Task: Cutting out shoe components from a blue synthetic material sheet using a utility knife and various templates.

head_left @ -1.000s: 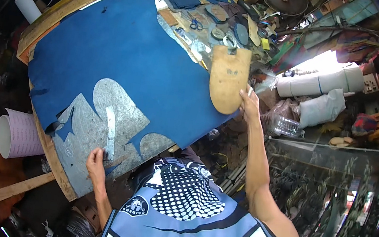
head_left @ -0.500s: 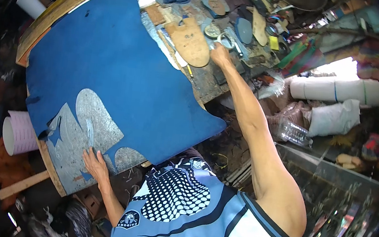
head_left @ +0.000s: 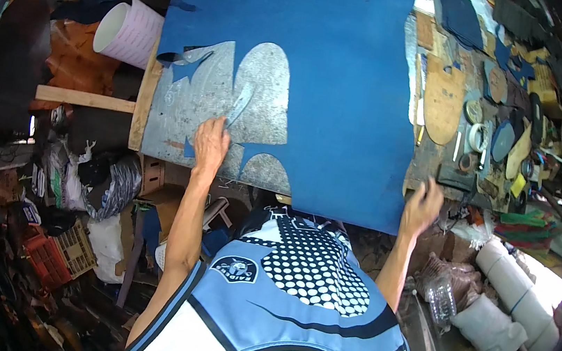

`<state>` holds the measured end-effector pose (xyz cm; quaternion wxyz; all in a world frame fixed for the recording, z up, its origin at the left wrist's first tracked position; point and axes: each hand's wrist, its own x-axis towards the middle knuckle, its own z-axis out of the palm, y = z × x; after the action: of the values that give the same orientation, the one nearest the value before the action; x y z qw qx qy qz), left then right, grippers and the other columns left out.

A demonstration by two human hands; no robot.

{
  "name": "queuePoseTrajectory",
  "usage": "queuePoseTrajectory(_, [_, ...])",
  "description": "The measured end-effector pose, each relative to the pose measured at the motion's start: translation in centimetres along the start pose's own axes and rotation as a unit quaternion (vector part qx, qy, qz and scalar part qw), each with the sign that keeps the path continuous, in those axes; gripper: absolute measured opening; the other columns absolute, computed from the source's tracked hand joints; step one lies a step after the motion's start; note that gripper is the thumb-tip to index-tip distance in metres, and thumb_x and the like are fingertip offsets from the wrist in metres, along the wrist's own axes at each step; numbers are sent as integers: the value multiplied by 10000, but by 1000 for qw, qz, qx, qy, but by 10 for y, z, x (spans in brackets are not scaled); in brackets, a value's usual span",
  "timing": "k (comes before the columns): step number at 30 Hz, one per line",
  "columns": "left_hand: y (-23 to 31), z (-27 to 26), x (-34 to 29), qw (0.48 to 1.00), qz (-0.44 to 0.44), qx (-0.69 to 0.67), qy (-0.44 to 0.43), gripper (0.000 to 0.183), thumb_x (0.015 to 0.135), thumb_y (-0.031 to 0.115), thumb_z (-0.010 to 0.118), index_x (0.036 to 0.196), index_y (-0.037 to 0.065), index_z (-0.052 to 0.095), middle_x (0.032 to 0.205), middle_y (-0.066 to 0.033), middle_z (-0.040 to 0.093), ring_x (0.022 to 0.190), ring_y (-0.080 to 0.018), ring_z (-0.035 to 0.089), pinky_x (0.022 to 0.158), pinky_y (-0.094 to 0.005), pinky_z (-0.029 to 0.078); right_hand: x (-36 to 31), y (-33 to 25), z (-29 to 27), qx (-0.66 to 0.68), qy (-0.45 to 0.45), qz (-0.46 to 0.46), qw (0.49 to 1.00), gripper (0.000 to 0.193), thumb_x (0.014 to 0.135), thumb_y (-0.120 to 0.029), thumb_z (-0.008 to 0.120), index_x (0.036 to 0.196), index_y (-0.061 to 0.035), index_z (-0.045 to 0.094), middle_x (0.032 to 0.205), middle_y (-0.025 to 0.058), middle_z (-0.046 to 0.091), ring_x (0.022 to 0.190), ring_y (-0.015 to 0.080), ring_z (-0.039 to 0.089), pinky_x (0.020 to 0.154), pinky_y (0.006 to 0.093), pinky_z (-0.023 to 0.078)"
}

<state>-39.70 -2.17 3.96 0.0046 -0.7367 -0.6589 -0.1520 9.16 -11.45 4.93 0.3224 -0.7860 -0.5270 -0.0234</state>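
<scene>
A large blue sheet (head_left: 352, 107), leather-like, lies over the worktable with arched and jagged cut-outs along its near left part. The grey speckled board (head_left: 268, 83) shows through them. On that board lies a narrow, curved, grey-blue strip (head_left: 240, 104), possibly a blade. My left hand (head_left: 211, 144) is closed at the strip's lower end, fingers bent around it. My right hand (head_left: 423, 208) hovers by the table's front edge, just right of the blue sheet's corner. Its fingers are blurred, and I cannot make out anything in them.
At right on the table lie a tan arched template (head_left: 442, 100), a white tape roll (head_left: 478, 136), a round tin (head_left: 473, 111) and a dark block (head_left: 456, 177). A rolled pink-white sheet (head_left: 130, 34) stands at left. White rolls (head_left: 516, 288) and a plastic bottle (head_left: 439, 300) lie lower right.
My right hand has drawn back from the tape roll toward me, to the table's front edge. My left hand has gone from lying flat to closing at the strip's end. The view has turned.
</scene>
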Motion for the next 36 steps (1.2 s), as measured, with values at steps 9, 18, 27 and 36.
queuePoseTrajectory(9, [-40,8,25,968,-118,-217,-37,492,792,122,674,1253,17,539,803,-55,503,745,-201,530,707,-330,478,-127,27,-16,231,-83,329,912,538,1009,-405,536,1342,17,504,1246,145,604,1132,274,543,988,397,414])
queuePoseTrajectory(18, [21,42,75,535,-318,-741,-253,475,949,337,623,1280,13,519,817,0,502,621,-88,480,531,-236,400,-191,0,-15,637,31,479,604,326,990,-349,585,1228,-127,571,1179,46,638,929,164,615,812,377,490])
queuePoseTrajectory(27, [51,63,119,489,-323,-745,-319,447,987,294,586,1309,-3,499,1357,-202,486,1094,-321,593,867,-435,549,-214,-45,-54,306,-40,456,835,209,933,-130,675,1091,-30,582,860,6,645,695,80,568,649,219,454])
queuePoseTrajectory(36, [54,105,204,406,-254,-774,-414,424,945,183,643,1342,71,542,1014,-56,592,830,-222,656,659,-358,541,-164,-137,-105,241,-7,441,864,201,972,-79,596,1156,1,606,905,15,653,778,62,592,692,218,493])
